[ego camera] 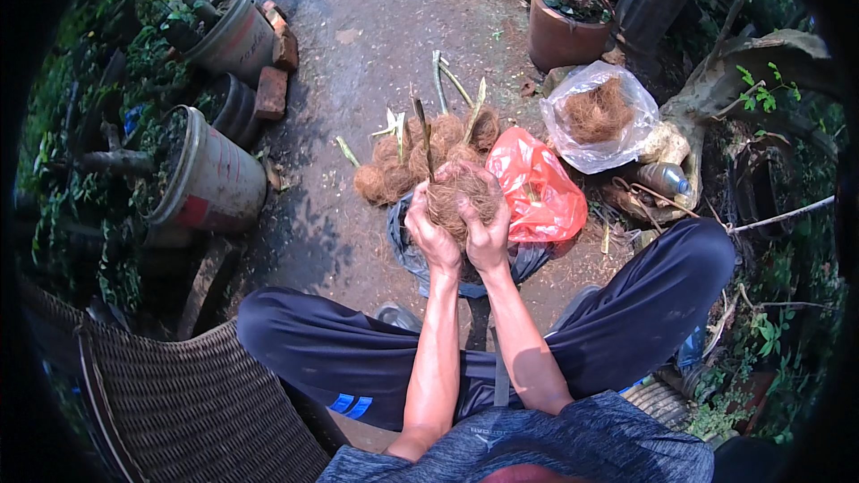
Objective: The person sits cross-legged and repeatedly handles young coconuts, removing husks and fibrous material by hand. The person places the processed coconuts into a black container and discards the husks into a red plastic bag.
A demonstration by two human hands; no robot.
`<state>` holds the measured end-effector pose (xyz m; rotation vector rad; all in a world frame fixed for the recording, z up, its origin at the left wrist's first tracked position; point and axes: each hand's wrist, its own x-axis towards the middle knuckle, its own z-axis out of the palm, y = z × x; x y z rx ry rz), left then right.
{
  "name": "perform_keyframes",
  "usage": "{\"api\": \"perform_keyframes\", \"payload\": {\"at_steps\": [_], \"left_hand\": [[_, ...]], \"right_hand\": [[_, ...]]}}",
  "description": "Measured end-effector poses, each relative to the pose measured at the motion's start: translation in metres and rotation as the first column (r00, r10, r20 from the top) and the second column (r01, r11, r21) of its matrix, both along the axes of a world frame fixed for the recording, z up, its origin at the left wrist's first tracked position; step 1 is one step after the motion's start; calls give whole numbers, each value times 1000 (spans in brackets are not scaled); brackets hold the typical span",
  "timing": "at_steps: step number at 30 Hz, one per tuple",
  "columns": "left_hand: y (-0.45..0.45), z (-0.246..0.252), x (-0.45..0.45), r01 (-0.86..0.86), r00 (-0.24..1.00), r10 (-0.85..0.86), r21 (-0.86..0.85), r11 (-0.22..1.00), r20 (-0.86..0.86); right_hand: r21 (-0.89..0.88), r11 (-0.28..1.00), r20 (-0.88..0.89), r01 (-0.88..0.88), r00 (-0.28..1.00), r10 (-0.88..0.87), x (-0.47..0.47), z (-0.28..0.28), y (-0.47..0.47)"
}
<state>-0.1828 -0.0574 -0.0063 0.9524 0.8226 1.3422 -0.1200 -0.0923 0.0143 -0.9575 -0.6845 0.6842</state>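
Cupped between my left hand [429, 235] and my right hand [486, 231] is a ball of brown coconut fibre [449, 204]. A dark, narrow plant cutting [425, 134] rises from the ball's left side or just behind it; I cannot tell which. Both thumbs lie toward me, with the right thumb across the fibre. Beneath my hands sits a dark plastic bag [406, 245], its contents mostly hidden. Just beyond are several fibre balls [386, 181] on the ground, some with leaf cuttings [476, 111] sticking out. A red plastic bag [537, 188] lies beside my right hand.
A clear plastic bag [600, 117] with loose coconut fibre stands at the right, near a plastic bottle [661, 179] and a tree trunk [698, 107]. Plant buckets [225, 171] and bricks [272, 92] line the left. A brown pot [567, 33] stands farther back. A wicker chair [201, 409] is at lower left.
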Motion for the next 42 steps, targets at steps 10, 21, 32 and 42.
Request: {"api": "perform_keyframes", "payload": {"at_steps": [10,21,32,42], "left_hand": [[-7,25,9,-59,992,63,-44,997,109],[-5,12,-1,60,995,-44,-193,979,86],[-11,24,8,131,988,-122,93,987,-94],[-13,15,10,11,998,-7,64,998,-69]], "right_hand": [[-21,998,472,-58,879,61,14,-2,4],[-50,998,699,33,715,11,15,7,3],[-47,995,-279,-86,958,70,19,8,1],[-119,988,-385,-96,922,43,10,9,3]]}}
